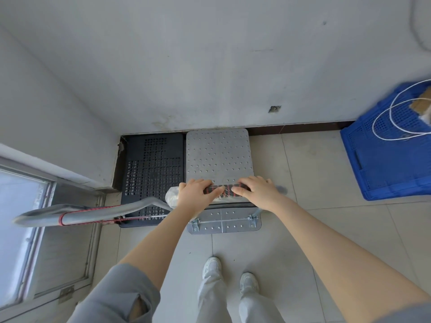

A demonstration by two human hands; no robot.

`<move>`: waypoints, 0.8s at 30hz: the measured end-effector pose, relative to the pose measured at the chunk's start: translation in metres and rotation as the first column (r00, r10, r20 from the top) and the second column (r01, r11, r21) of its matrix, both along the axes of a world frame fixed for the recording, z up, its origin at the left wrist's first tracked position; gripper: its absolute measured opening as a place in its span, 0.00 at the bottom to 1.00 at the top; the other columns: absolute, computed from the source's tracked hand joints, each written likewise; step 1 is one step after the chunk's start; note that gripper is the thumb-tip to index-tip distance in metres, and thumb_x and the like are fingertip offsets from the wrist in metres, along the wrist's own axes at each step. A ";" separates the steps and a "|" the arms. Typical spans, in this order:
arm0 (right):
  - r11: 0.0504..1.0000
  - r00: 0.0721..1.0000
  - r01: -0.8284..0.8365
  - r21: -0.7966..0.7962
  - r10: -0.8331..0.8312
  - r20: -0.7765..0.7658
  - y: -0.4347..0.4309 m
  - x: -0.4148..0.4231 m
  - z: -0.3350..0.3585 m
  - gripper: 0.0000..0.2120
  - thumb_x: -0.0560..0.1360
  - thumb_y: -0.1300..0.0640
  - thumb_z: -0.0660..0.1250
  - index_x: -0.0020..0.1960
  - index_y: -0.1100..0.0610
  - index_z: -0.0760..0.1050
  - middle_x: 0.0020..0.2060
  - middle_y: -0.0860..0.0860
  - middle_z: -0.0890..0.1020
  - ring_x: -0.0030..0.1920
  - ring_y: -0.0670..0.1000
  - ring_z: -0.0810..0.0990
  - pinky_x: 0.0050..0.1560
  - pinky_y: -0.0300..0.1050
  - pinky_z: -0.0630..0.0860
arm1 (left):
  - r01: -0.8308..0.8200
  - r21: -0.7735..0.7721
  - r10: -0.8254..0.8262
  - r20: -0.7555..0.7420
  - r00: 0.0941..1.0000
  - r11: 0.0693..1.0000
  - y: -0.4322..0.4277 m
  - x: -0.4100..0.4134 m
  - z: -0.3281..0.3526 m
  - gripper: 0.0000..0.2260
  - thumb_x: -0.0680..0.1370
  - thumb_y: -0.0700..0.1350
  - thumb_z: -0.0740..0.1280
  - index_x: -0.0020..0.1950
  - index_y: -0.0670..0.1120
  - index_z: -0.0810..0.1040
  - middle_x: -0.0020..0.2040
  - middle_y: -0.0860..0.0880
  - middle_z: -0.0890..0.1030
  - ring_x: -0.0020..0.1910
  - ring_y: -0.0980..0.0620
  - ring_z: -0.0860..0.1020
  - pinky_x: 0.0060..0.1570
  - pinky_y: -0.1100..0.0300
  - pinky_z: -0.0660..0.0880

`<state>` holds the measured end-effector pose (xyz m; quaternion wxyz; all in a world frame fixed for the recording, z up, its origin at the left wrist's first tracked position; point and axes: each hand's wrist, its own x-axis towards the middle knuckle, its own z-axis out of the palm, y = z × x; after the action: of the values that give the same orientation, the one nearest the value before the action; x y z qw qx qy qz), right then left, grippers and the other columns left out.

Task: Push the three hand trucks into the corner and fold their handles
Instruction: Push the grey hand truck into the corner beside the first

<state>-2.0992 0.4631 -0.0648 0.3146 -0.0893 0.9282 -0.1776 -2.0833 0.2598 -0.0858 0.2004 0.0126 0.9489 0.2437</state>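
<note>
My left hand point(194, 194) and right hand point(255, 191) both wrap the cord-bound handle point(222, 191) of the grey hand truck point(219, 155). Its deck reaches the wall, beside the black hand truck point(152, 169) in the corner, handle upright.

1. Two trucks stand side by side on the floor point(314, 173), their far ends against the back wall point(210, 66).
2. The left truck point(152, 166) sits in the corner, touching the side wall point(46, 113) too.
3. The right truck point(219, 155) touches the left one.
4. The left truck's handle point(77, 214) juts out to the left, in front of a window point(21, 220).
5. Both hands, left point(196, 194) and right point(254, 192), rest on the right truck's handle point(225, 191), above its near end.
6. A crate point(391, 159) stands well to the right, by the back wall.
7. Two feet point(229, 273) stand just before the right truck.
</note>
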 end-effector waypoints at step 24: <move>0.839 0.742 0.468 -0.279 -0.544 -0.392 0.066 0.175 0.161 0.24 0.78 0.46 0.60 0.70 0.55 0.66 0.65 0.55 0.74 0.66 0.55 0.71 0.66 0.54 0.68 | 0.429 0.040 -0.396 -0.318 0.861 0.902 0.079 0.068 0.161 0.33 0.67 0.67 0.49 0.66 0.52 0.71 0.62 0.48 0.77 0.63 0.46 0.71 0.64 0.47 0.61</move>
<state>-1.9242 0.5293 0.0958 0.0190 0.1024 0.9466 -0.3051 -2.0154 0.3384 0.0755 0.0995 0.2636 0.9285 0.2418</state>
